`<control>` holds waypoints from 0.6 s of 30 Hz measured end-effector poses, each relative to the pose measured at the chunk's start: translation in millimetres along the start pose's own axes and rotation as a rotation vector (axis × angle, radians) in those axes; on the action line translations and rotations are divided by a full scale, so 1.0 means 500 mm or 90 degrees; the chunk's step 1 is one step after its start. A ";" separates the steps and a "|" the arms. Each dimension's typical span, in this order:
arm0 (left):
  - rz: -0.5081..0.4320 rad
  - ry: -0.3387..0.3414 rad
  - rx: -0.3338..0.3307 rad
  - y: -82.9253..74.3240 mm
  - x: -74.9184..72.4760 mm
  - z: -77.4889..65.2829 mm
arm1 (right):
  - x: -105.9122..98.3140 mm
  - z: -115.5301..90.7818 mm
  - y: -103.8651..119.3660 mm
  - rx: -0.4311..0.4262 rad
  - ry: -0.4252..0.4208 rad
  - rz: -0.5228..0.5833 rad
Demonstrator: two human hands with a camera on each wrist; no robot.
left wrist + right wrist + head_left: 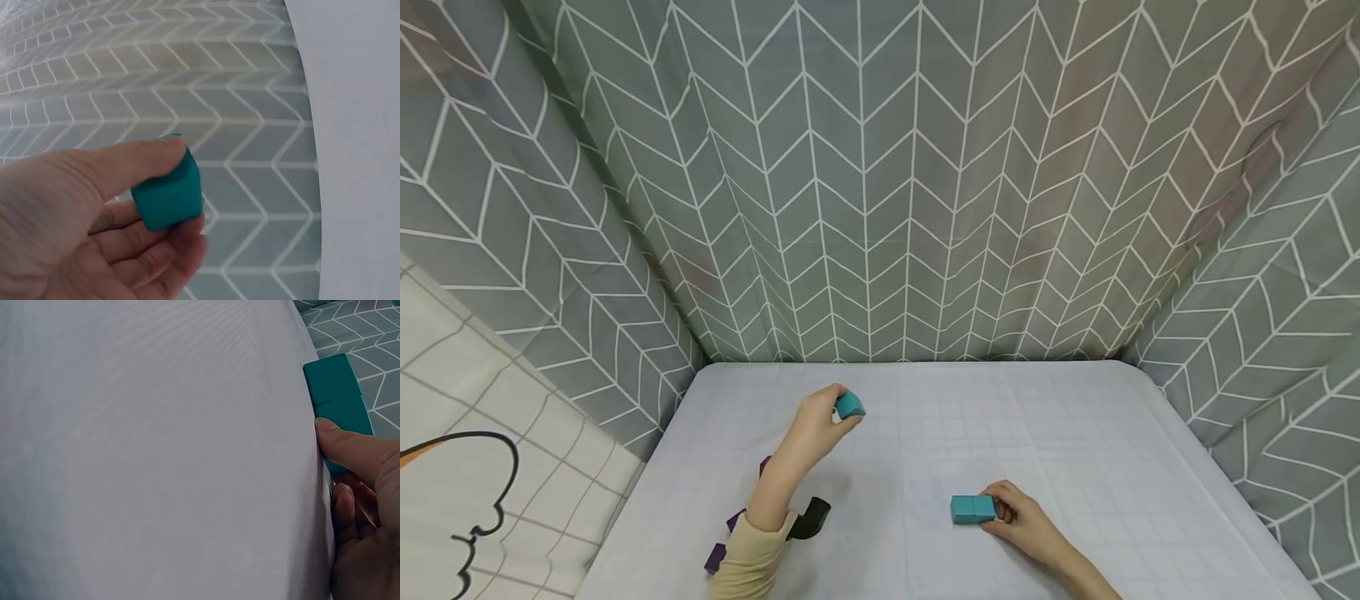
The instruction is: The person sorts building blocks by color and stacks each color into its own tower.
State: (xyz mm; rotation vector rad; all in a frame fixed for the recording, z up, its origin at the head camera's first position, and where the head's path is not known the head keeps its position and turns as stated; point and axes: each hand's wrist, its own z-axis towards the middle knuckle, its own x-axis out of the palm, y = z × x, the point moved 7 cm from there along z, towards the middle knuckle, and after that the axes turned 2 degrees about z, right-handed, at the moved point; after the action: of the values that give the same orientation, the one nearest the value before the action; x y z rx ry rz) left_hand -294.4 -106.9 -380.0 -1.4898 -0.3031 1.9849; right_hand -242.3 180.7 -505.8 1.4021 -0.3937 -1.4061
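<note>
Above the white bench point(1075, 425), the left hand point(818, 422) pinches a teal block point(850, 406); the right hand's point(1026, 522) fingers grip two touching blocks point(972, 509) resting there. All look light and stiff; grasp opposite faces.

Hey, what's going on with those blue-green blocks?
A person's left hand holds a small, chunky teal block up in the air. Their right hand grips one end of two touching teal square-faced blocks, down at the white cloth-covered table. Beside the left forearm lie a bent black tube and some small, angular purple pieces.
</note>
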 end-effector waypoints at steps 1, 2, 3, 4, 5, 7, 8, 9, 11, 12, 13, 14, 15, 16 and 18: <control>-0.012 0.000 0.008 -0.010 0.005 0.007 | 0.000 0.000 0.000 0.002 0.000 -0.001; -0.023 0.000 0.018 -0.021 0.010 0.014 | 0.001 0.000 -0.001 0.006 0.002 -0.001; -0.028 0.000 0.030 -0.033 0.015 0.020 | 0.001 0.000 -0.002 0.011 0.004 -0.002; -0.029 0.001 0.043 -0.044 0.023 0.026 | 0.001 0.000 -0.003 0.017 0.007 -0.002; -0.035 0.006 0.053 -0.055 0.031 0.030 | 0.002 0.000 -0.005 0.023 0.009 -0.001; -0.042 0.022 0.070 -0.077 0.054 0.037 | 0.002 0.001 -0.007 0.034 0.014 -0.002; -0.047 0.033 0.076 -0.087 0.069 0.039 | 0.002 0.000 -0.008 0.040 0.017 -0.001; -0.054 0.046 0.079 -0.096 0.085 0.040 | 0.002 0.001 -0.009 0.043 0.018 0.000; -0.070 0.072 0.081 -0.115 0.118 0.039 | 0.002 0.001 -0.010 0.048 0.018 0.000; -0.073 0.082 0.087 -0.124 0.137 0.037 | 0.003 0.001 -0.010 0.049 0.018 0.000; -0.076 0.093 0.091 -0.133 0.156 0.034 | 0.003 0.001 -0.009 0.049 0.017 0.000; -0.078 0.101 0.099 -0.141 0.175 0.030 | 0.003 0.001 -0.008 0.047 0.016 0.000; -0.076 0.105 0.110 -0.151 0.194 0.026 | 0.003 0.001 -0.008 0.042 0.016 0.001; -0.078 0.113 0.119 -0.159 0.214 0.020 | 0.003 0.001 -0.007 0.037 0.015 0.001; -0.078 0.131 0.138 -0.172 0.254 0.007 | 0.002 0.001 -0.003 0.020 0.014 -0.001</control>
State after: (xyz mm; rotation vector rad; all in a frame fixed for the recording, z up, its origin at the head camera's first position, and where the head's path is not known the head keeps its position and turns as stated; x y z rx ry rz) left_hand -288.7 37.6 -432.2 -1.4819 -0.0865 1.6942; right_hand -243.1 180.1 -507.5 1.4415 -0.4022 -1.3906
